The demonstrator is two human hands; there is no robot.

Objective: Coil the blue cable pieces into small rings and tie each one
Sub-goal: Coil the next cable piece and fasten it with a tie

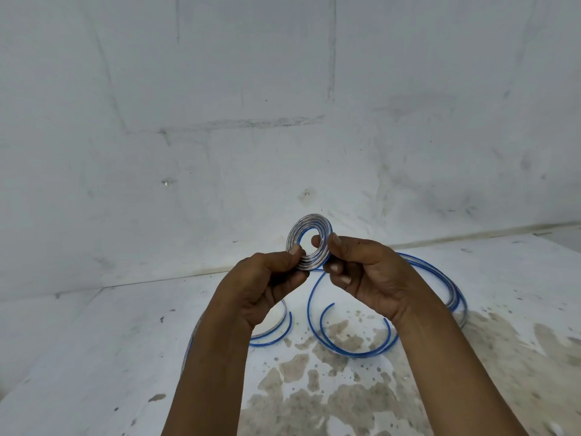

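Note:
A small flat ring of coiled blue-and-clear cable (300, 231) is held up in front of the wall, above the white surface. My left hand (267, 281) pinches its lower left edge between thumb and fingers. My right hand (364, 272) pinches the ring's right side, with a fingertip through the hole. A loose blue tail (311, 297) drops from the ring to the surface. More loose blue cable pieces lie below: one curve (355, 350) under my right wrist, another (276, 335) beside my left wrist, and looser loops (452, 297) behind my right hand.
The white surface (125, 341) is worn, with brown bare patches (330, 388) at the front middle and right. A stained white wall (283, 121) rises close behind. A corner of the surface lies at the left.

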